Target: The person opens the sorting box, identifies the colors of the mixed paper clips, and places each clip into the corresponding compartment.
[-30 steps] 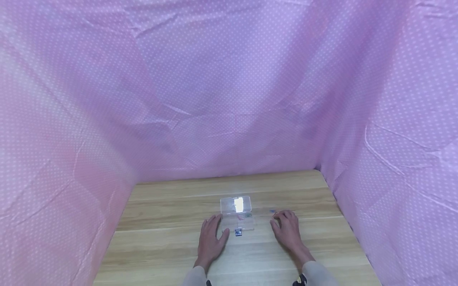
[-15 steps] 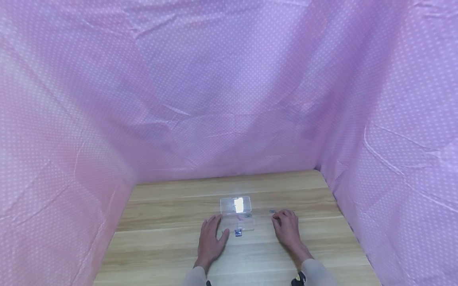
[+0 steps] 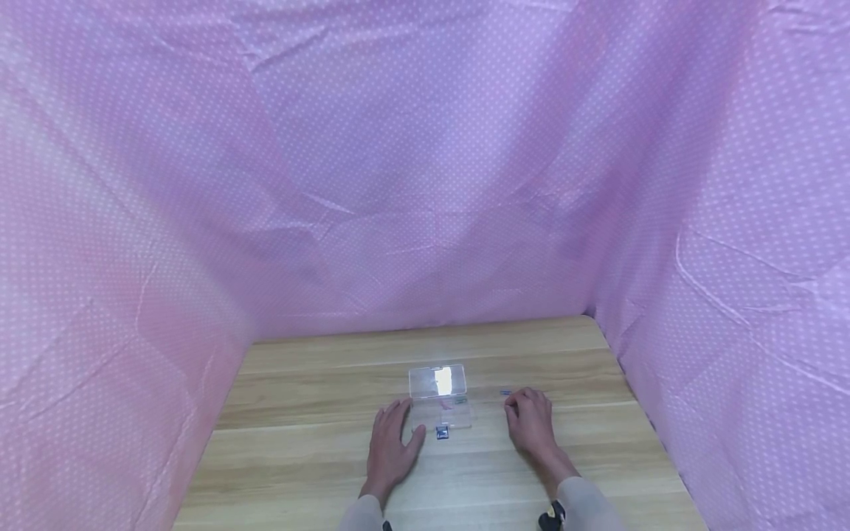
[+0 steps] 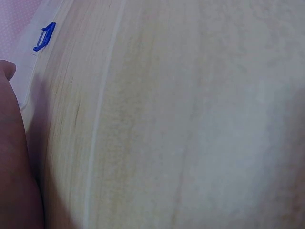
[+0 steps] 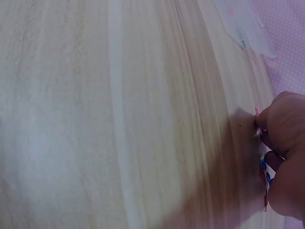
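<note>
Pink-purple dotted cloth (image 3: 425, 162) walls in the scene on the left, far and right sides, by far the biggest thing in view. Below it, a light wood table (image 3: 299, 457) w/ long grain lines.

Next in size: the two hands. Left hand (image 3: 390, 442) lies flat on the table, fingers straight and a bit spread, thumb touching the near left corner of a clear plastic box (image 3: 441, 402). It holds nothing. Right hand (image 3: 531, 424) sits just right of the box, knuckles up, fingers curled down and bunched together on small coloured clips (image 5: 263, 167); the right wrist view shows red and blue bits pinched under the fingertips (image 5: 274, 124) against the wood.

Box stands mid-table, between the hands, lid open and tilted up on the far side, catching glare. Contents too small to tell, maybe a few bits inside. A dark blue piece (image 3: 442, 433) lies on the table at the box's near edge. One more small blue bit (image 3: 506, 392) lies just beyond the right fingertips.

Handling, as a guess: clips look v. light, stiff, smooth plastic, so prob. slippery and apt to flick away if squeezed off-centre. Best taken by a fingertip pinch across the flat sides, one at a time, or slid to the table edge. Box looks thin and light, so it could skid; steady it at a corner, as the left thumb does.
</note>
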Demonstrator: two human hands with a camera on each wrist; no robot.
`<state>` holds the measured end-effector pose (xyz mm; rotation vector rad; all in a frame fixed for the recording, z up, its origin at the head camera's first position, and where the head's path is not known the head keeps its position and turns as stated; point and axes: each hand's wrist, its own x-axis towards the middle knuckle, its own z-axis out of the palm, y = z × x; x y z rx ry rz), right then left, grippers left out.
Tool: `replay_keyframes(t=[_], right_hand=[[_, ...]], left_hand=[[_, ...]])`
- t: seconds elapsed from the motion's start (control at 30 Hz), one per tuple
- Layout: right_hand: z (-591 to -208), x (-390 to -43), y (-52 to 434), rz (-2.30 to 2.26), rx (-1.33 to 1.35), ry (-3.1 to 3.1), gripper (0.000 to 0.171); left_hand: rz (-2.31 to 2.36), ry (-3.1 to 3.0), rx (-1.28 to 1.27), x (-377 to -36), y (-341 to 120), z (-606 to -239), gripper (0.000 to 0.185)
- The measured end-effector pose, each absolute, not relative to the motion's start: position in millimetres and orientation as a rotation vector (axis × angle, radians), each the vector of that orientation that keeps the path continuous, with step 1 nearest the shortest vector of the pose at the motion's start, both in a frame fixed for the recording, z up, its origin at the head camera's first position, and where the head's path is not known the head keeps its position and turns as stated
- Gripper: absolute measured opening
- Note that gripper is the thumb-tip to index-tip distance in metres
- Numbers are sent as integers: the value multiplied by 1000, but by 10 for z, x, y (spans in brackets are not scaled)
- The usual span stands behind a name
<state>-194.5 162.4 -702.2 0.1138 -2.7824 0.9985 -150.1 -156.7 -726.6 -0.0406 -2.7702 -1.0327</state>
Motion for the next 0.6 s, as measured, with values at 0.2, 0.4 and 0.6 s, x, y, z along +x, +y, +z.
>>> replay_keyframes(t=[0.2,0.4,0.6], right_hand=[[-7007,-1951,1633,982,115,-2817,7],[-6988,-1952,1638,969,127,-2835,4],[-6980,-1952,1636,939,167,-2799,6]], left_hand=[[-1018,-2768,-46,-1504,-1569,-7277,65],[-1028,-2765,-43,-1502,-1572,-7283,65],[-1002,-2752,-54,-1500,-1569,-7287,64]])
